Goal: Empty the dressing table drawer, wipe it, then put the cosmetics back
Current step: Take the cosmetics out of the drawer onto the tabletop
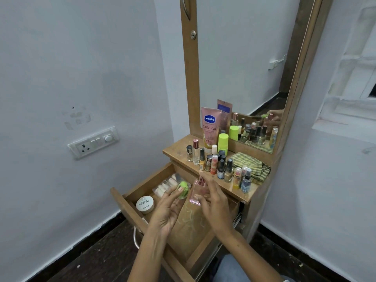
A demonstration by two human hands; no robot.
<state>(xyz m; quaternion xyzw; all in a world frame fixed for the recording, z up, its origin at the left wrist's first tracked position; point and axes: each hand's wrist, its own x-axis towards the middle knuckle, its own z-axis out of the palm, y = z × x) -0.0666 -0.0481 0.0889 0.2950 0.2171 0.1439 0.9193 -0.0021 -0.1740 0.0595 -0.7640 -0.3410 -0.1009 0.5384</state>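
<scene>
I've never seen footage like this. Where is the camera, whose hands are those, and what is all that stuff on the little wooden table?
There is no robot: a person wears the camera on their head, so it looks down at their own hands. The left hand holds a small green bottle; the right hand holds a pink perfume bottle. Both are above the open drawer, which contains a round white jar and a clear packet. On the tabletop stand nail polish bottles, a Vaseline tube and a striped cloth, before a mirror.
</scene>
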